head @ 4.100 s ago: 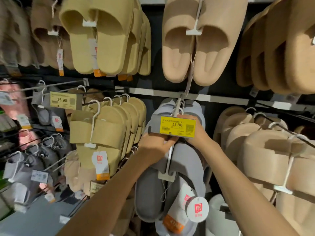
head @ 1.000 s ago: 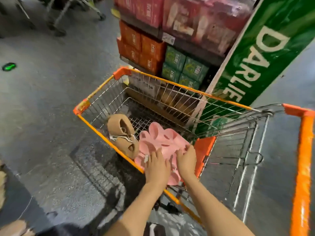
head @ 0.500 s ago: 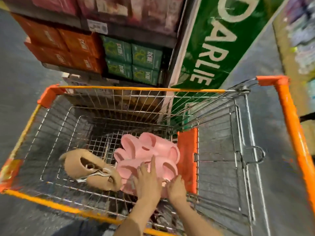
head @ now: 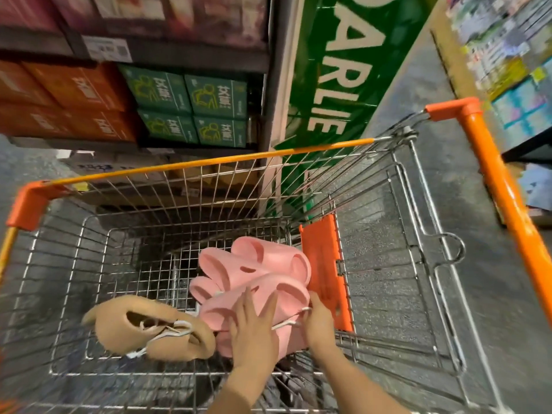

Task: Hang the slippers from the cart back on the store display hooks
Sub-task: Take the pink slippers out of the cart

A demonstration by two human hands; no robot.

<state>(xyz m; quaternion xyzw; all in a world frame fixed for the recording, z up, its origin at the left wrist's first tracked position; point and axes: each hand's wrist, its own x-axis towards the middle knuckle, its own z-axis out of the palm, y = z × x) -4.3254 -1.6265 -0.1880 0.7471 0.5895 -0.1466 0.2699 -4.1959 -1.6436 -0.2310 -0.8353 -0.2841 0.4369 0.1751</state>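
Both hands (head: pixel 254 333) on pink slippers (head: pixel 257 282) in cart (head: pixel 209 162)

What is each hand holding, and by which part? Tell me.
The right hand pinches the white hanger on the nearer pink slippers. The left hand lies flat on them, fingers straight, gripping nothing.

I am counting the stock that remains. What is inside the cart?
In the cart: pink slippers and one tan pair. The left hand and right hand cover part of the pink ones, so their count is unclear.
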